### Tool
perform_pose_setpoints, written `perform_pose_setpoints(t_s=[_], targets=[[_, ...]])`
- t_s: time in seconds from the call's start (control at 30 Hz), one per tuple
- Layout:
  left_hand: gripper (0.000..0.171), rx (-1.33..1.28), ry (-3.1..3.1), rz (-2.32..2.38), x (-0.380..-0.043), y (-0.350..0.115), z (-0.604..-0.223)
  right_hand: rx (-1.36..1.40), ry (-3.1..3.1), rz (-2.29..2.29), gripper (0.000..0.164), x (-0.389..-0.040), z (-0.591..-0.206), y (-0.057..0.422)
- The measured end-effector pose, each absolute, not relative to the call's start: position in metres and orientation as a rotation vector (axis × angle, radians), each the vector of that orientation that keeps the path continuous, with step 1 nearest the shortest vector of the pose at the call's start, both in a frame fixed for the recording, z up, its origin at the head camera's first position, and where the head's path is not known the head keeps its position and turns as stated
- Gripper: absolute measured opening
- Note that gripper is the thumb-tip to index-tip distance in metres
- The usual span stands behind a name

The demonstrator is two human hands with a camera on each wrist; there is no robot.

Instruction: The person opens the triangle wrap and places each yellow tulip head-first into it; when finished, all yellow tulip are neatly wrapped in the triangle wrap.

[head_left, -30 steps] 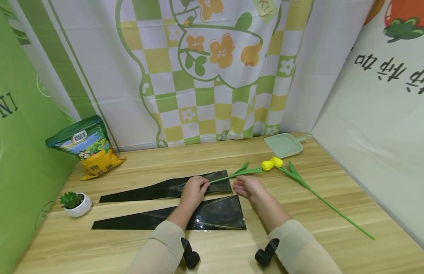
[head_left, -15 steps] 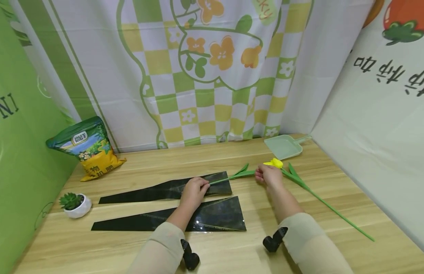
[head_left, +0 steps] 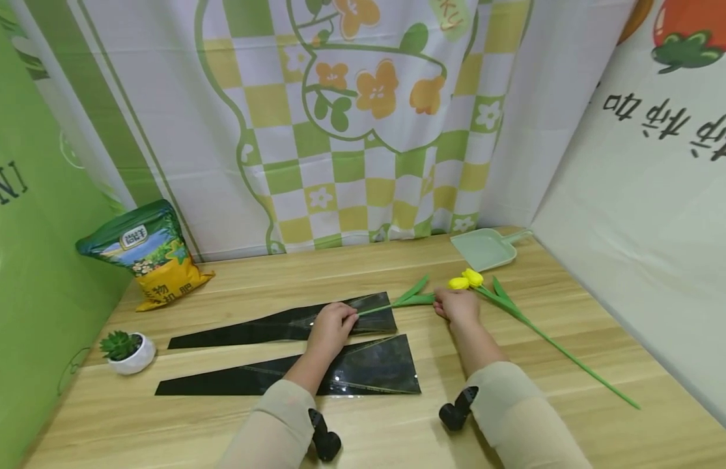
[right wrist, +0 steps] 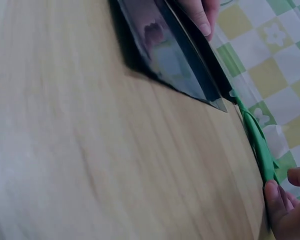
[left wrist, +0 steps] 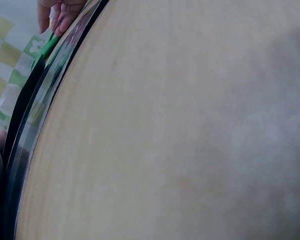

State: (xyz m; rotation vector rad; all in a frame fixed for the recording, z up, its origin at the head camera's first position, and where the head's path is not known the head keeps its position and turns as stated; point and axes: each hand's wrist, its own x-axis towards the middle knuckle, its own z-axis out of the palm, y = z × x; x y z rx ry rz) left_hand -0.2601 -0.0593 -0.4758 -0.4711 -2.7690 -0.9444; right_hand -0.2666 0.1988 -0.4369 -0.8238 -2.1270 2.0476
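In the head view, a yellow artificial tulip [head_left: 414, 300] lies with its stem over the upper of two black, tapered flower sleeves [head_left: 239, 335]. My left hand [head_left: 332, 326] pinches the stem's lower part above that sleeve. Just below the yellow bloom, my right hand [head_left: 458, 306] holds the stem and leaf between its fingers; in the right wrist view its fingertips meet the green leaf [right wrist: 260, 152]. The lower sleeve [head_left: 380, 365], with a glossy clear front, lies under my left forearm. A second tulip [head_left: 553, 340] rests to the right, its bloom beside the first.
A light green dustpan [head_left: 484, 249] lies at the back right. On the left stand a green and yellow printed bag [head_left: 157, 257] and a small succulent in a white pot [head_left: 134, 357]. A printed curtain [head_left: 351, 169] hangs behind the wooden table [head_left: 573, 417].
My right hand has moved right from beside the sleeve's wide end to the tulip near its bloom, and has taken hold there. My left hand keeps its pinch on the stem.
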Motion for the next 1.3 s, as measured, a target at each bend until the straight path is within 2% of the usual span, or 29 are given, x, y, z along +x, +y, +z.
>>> perform_pose_setpoints(t_s=[0.13, 0.5, 0.73, 0.93, 1.3], targets=[[0.020, -0.474, -2.769, -0.936, -0.260, -0.059, -0.476, -0.843, -2.225, 1.900, 0.041, -0.270, -0.442, 0.197], [0.020, -0.484, -2.774, -0.940, -0.260, -0.060, -0.475, -0.947, -2.452, 1.558, 0.047, -0.272, -0.443, 0.188], [0.020, -0.487, -2.782, -0.949, -0.261, -0.059, -0.476, -1.060, -2.411, 1.565, 0.036, -0.277, -0.439, 0.185], [0.020, -0.497, -2.772, -0.947, -0.261, -0.059, -0.477, -1.138, -2.195, 1.743, 0.030, -0.283, -0.439, 0.184], [0.020, -0.483, -2.720, -0.961, -0.260, -0.060, -0.477, -0.995, -2.155, 1.754, 0.042, -0.276, -0.440, 0.176]])
